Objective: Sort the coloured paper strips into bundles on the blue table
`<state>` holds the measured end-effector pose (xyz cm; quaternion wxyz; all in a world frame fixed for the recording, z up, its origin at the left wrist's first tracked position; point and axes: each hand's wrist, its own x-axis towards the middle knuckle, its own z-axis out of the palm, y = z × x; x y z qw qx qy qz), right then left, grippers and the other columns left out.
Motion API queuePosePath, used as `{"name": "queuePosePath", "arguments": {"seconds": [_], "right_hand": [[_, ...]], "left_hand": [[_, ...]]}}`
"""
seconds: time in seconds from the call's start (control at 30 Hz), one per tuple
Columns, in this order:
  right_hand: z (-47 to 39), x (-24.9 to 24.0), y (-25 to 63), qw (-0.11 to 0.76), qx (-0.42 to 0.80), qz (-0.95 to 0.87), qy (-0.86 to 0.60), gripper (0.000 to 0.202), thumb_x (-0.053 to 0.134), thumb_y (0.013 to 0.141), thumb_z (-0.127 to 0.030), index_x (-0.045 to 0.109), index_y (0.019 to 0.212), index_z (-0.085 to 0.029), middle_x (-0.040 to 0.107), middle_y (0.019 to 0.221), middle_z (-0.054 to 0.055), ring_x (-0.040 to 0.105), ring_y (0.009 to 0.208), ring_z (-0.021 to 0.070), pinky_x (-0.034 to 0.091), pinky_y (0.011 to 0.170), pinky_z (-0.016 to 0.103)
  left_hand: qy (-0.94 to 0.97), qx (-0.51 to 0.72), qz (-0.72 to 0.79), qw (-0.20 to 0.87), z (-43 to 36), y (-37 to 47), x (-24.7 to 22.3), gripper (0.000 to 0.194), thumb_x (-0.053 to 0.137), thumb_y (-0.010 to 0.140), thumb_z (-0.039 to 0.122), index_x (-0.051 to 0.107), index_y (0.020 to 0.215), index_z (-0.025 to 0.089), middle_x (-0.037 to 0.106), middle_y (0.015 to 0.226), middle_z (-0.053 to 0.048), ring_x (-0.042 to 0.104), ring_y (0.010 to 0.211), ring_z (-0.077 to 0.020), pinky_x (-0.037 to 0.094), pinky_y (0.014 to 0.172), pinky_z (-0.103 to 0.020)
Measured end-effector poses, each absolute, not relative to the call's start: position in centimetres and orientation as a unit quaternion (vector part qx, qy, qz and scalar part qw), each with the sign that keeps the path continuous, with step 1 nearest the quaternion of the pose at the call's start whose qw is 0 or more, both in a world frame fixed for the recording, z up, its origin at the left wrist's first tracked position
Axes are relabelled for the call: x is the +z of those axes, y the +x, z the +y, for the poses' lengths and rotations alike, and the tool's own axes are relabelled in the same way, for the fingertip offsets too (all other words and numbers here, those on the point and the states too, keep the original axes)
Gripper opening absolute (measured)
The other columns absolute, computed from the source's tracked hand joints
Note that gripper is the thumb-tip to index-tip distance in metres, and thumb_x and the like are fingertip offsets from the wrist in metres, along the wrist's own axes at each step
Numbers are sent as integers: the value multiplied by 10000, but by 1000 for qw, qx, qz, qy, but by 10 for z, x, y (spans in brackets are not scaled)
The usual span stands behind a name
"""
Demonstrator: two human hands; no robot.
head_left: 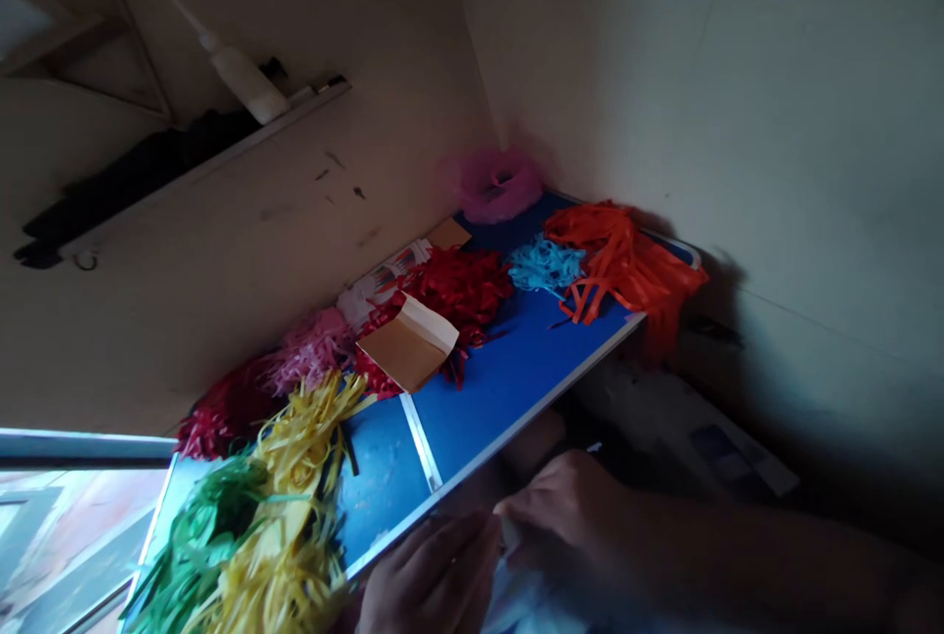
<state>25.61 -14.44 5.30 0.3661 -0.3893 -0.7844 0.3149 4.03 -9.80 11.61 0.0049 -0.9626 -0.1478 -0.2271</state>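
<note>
Low in the head view, just off the front edge of a blue table (508, 388), my two hands meet. My left hand (435, 575) has its fingers bent and pressed together. The fingers of my right hand (557, 506) are curled in a pinch close to the left fingertips. What lies between them is too dark and small to make out. Pale bluish material (527, 595) shows under the hands. Nearest on the table are a bundle of yellow strips (280, 555) and a brown paper envelope (405, 349) with its flap raised.
Green strips (199, 526), pink strips (314, 349), red strips (464, 290), light blue strips (546, 263) and orange strips (626, 256) lie along the table. Pink netting (501, 184) sits in the corner. A wall shelf (206, 157) holds a white bottle (247, 79).
</note>
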Motion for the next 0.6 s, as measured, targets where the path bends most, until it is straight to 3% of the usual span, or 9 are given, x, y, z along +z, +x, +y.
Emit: {"name": "queuePosePath", "arguments": {"seconds": [0.13, 0.27, 0.37, 0.43, 0.53, 0.6], "right_hand": [[-146, 55, 257, 423, 356, -740, -383, 293, 481, 963, -429, 669, 878, -221, 701, 736, 13, 629, 645, 146, 439, 634, 237], [-147, 50, 256, 424, 353, -729, -405, 201, 552, 937, -379, 681, 917, -227, 727, 788, 26, 657, 678, 166, 445, 650, 252], [-147, 44, 251, 422, 340, -730, -416, 176, 587, 922, -358, 681, 965, -216, 738, 824, 33, 671, 691, 171, 455, 665, 256], [-147, 41, 249, 445, 316, -729, -413, 227, 596, 923, -345, 660, 1095, -212, 748, 883, 40, 683, 726, 169, 470, 686, 250], [-145, 38, 250, 477, 244, -752, -383, 375, 563, 948, -279, 540, 1321, -244, 736, 1036, 49, 693, 834, 161, 489, 752, 245], [-142, 38, 253, 487, 217, -755, -382, 372, 541, 959, -229, 536, 1326, -287, 720, 1061, 32, 684, 878, 145, 493, 789, 237]], "left_hand": [[-966, -211, -148, 17, -99, 40, 113, 316, 531, 930, 151, 624, 1232, 159, 775, 945, -73, 735, 825, -135, 597, 741, -175], [-974, -172, -132, 63, -102, 34, 106, 443, 457, 969, 220, 468, 1400, 116, 737, 1128, -120, 697, 1044, -172, 579, 850, -212], [-976, -143, -137, 86, -107, 29, 98, 474, 439, 945, 117, 436, 1418, 87, 694, 1213, -138, 636, 1162, -174, 539, 929, -212], [-976, -131, -142, 96, -110, 26, 93, 476, 399, 925, 56, 466, 1395, 83, 675, 1243, -141, 599, 1212, -178, 519, 961, -215], [-967, -145, -180, 106, -113, 18, 89, 441, 429, 931, 87, 498, 1367, 90, 678, 1239, -143, 626, 1177, -189, 532, 950, -227], [-953, -173, -229, 96, -114, 10, 85, 403, 508, 938, 170, 535, 1337, 116, 708, 1191, -131, 690, 1068, -190, 566, 895, -229]]}}
